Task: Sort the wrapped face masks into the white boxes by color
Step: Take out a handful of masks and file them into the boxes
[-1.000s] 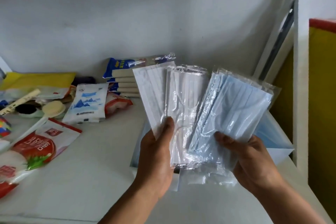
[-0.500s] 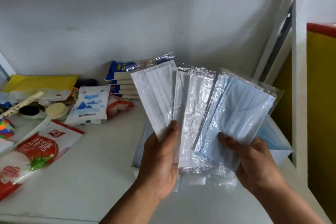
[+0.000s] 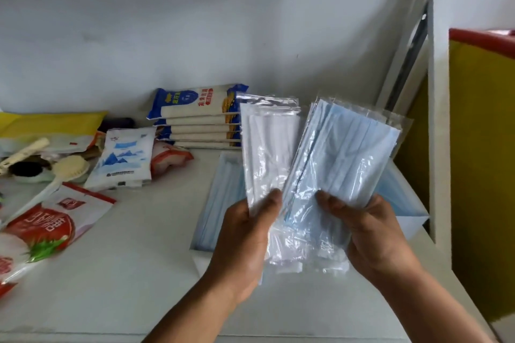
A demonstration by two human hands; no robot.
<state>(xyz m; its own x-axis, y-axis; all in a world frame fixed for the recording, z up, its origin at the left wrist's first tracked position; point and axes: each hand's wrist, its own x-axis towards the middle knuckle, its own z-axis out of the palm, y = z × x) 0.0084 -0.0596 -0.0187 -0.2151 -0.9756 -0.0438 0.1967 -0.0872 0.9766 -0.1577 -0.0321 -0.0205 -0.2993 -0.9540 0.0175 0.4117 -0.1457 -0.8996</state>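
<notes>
Two hands fill the lower middle of my view, both raised above the white table (image 3: 133, 273). My left hand (image 3: 245, 242) grips the white masks (image 3: 267, 147) near their lower end, thumb pressed on the front of the clear wrap. My right hand (image 3: 373, 231) grips the blue masks (image 3: 342, 153) the same way, thumb on the front. Both bundles stand nearly upright, fanned a little apart at the top; the blue ones tilt toward the right of the frame and overlap the white ones at the bottom, where the wraps touch.

Behind the hands, low on the table, I see one white box (image 3: 211, 203) with blue masks lying in it. A second box (image 3: 407, 198) shows at the right, past the blue bundle, mostly hidden; I can make out blue inside it.

At centre, against the wall, sits a stack of blue packets (image 3: 195, 114). Left of it lie a tissue pack (image 3: 122, 159), a brush (image 3: 64, 172) and a red pouch (image 3: 44, 228).
</notes>
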